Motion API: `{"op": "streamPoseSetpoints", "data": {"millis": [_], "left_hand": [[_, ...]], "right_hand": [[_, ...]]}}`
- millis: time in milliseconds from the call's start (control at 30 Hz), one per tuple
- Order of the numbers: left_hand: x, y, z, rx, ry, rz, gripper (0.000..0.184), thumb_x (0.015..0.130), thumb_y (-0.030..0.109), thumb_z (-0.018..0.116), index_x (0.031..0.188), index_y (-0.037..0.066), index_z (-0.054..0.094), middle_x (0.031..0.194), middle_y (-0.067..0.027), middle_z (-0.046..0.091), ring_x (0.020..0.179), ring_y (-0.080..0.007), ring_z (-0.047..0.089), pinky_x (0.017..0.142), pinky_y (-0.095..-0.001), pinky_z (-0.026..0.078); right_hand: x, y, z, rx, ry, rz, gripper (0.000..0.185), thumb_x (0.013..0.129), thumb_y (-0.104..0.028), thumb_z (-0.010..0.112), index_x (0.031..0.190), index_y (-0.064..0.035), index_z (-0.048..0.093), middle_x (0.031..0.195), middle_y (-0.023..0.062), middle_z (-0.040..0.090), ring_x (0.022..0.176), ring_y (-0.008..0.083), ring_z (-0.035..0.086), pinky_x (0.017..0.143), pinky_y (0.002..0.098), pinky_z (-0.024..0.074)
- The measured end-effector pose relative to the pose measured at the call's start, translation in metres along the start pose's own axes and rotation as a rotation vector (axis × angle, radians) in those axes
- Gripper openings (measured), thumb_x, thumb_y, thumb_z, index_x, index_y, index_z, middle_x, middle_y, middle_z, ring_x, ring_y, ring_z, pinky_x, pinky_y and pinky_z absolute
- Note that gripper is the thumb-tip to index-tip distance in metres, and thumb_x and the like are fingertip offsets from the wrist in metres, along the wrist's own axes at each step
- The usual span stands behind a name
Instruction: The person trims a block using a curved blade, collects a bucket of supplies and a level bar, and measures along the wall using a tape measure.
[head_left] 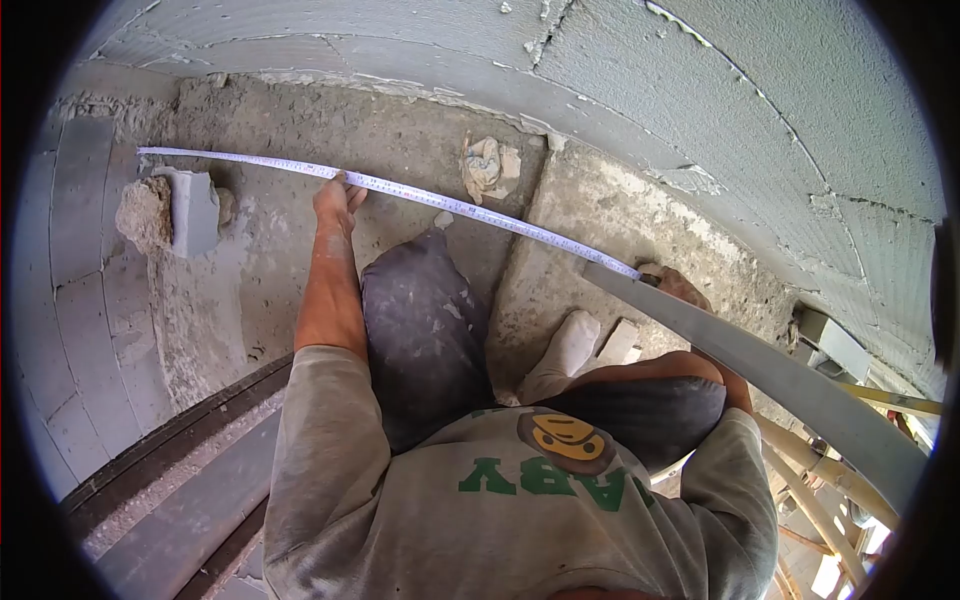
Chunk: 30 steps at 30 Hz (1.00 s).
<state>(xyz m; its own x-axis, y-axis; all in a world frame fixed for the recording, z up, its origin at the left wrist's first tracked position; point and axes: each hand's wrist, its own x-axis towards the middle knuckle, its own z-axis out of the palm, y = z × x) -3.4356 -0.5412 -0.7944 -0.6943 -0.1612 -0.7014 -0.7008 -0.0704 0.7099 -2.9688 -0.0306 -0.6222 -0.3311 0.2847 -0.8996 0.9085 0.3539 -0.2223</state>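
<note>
White tape (pixel 450 204) slants across the upper frame, left hand (pixel 336 196) pinching it, right hand (pixel 682 287) gripping its right end, apparently keeping it straight.

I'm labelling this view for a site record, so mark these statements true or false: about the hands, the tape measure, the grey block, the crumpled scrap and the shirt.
1. The tape measure is fully wound up. False: its strip is stretched out across the picture.
2. The left hand is at the strip, between its two visible ends. True.
3. The right hand rests on the crumpled scrap. False: it is at the near end of the strip.
4. A rough stone lies beside the grey block. True.
5. The shirt has green letters. True.
</note>
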Motion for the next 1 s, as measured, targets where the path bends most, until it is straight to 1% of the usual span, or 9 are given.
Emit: {"op": "streamPoseSetpoints", "data": {"millis": [100, 333, 600, 700, 733, 767, 800, 867, 1000], "left_hand": [[-0.002, -0.005, 0.000, -0.053, -0.052, 0.010, 0.026, 0.093, 0.016, 0.050, 0.106, -0.006, 0.055, 0.095, -0.0150, 0.064, 0.079, -0.0228, 0.067, 0.061, -0.0290, 0.059], [-0.008, -0.004, 0.002, -0.013, -0.046, -0.013, 0.026, 0.092, 0.017, 0.052, 0.106, -0.005, 0.056, 0.094, -0.0143, 0.065, 0.078, -0.0227, 0.067, 0.058, -0.0284, 0.058], [-0.017, 0.001, 0.011, 0.013, -0.038, 0.051, 0.027, 0.093, 0.020, 0.051, 0.103, -0.004, 0.057, 0.089, -0.0140, 0.065, 0.074, -0.0214, 0.068, 0.055, -0.0266, 0.057], [-0.012, -0.004, 0.017, 0.040, -0.079, 0.030, 0.028, 0.094, 0.020, 0.049, 0.102, -0.005, 0.057, 0.083, -0.0138, 0.065, 0.068, -0.0202, 0.066, 0.052, -0.0272, 0.055], [-0.029, 0.007, 0.024, 0.098, -0.100, 0.029, 0.028, 0.094, 0.020, 0.047, 0.098, -0.006, 0.057, 0.076, -0.0131, 0.063, 0.060, -0.0192, 0.061, 0.049, -0.0287, 0.052], [-0.023, 0.004, 0.025, 0.105, -0.112, 0.066, 0.027, 0.094, 0.020, 0.046, 0.093, -0.005, 0.057, 0.073, -0.0124, 0.060, 0.055, -0.0188, 0.058, 0.047, -0.0303, 0.050], [-0.019, 0.002, 0.026, 0.015, -0.102, 0.077, 0.025, 0.094, 0.019, 0.047, 0.091, -0.004, 0.057, 0.071, -0.0123, 0.059, 0.052, -0.0190, 0.056, 0.046, -0.0311, 0.049], [-0.024, 0.010, 0.036, 0.036, -0.036, 0.048, 0.025, 0.093, 0.015, 0.048, 0.101, -0.007, 0.057, 0.083, -0.0159, 0.064, 0.062, -0.0215, 0.065, 0.046, -0.0311, 0.052], [-0.035, 0.022, 0.051, 0.051, -0.122, 0.096, 0.027, 0.094, 0.016, 0.048, 0.107, -0.006, 0.057, 0.091, -0.0155, 0.067, 0.073, -0.0209, 0.068, 0.055, -0.0265, 0.056]], "right_hand": [[0.001, 0.001, 0.001, 0.008, 0.005, 0.005, 0.063, 0.054, -0.007, 0.073, 0.116, -0.0113, 0.061, 0.103, 0.0111, 0.064, 0.093, 0.0218, 0.060, 0.083, 0.0295, 0.0469], [0.018, -0.013, 0.006, -0.003, 0.010, -0.047, 0.065, 0.053, -0.006, 0.074, 0.116, -0.0104, 0.061, 0.105, 0.0113, 0.064, 0.094, 0.0222, 0.060, 0.084, 0.0294, 0.0471], [0.072, -0.064, 0.022, -0.083, 0.023, -0.225, 0.067, 0.051, -0.004, 0.075, 0.117, -0.0095, 0.061, 0.106, 0.0116, 0.064, 0.095, 0.0226, 0.060, 0.084, 0.0293, 0.0473], [0.085, -0.063, 0.026, -0.108, 0.035, -0.270, 0.068, 0.051, -0.003, 0.075, 0.117, -0.0092, 0.061, 0.107, 0.0117, 0.064, 0.096, 0.0227, 0.061, 0.085, 0.0293, 0.0474], [0.091, -0.061, 0.024, -0.118, 0.038, -0.287, 0.068, 0.051, -0.003, 0.075, 0.117, -0.0090, 0.061, 0.107, 0.0118, 0.064, 0.096, 0.0228, 0.061, 0.085, 0.0293, 0.0475], [0.099, -0.058, 0.021, -0.114, 0.035, -0.301, 0.068, 0.050, -0.002, 0.075, 0.117, -0.0089, 0.061, 0.107, 0.0118, 0.064, 0.096, 0.0228, 0.061, 0.085, 0.0293, 0.0475], [0.106, -0.054, 0.019, -0.110, 0.025, -0.303, 0.069, 0.050, -0.002, 0.075, 0.117, -0.0088, 0.061, 0.108, 0.0118, 0.064, 0.096, 0.0229, 0.061, 0.085, 0.0293, 0.0475], [0.117, -0.040, 0.011, -0.076, 0.024, -0.264, 0.069, 0.050, -0.002, 0.075, 0.117, -0.0086, 0.061, 0.108, 0.0119, 0.064, 0.096, 0.0230, 0.061, 0.085, 0.0293, 0.0476], [0.137, -0.016, -0.007, 0.092, 0.025, -0.157, 0.074, 0.047, 0.000, 0.077, 0.119, -0.0059, 0.060, 0.109, 0.0109, 0.064, 0.097, 0.0226, 0.060, 0.086, 0.0284, 0.0475]]}}
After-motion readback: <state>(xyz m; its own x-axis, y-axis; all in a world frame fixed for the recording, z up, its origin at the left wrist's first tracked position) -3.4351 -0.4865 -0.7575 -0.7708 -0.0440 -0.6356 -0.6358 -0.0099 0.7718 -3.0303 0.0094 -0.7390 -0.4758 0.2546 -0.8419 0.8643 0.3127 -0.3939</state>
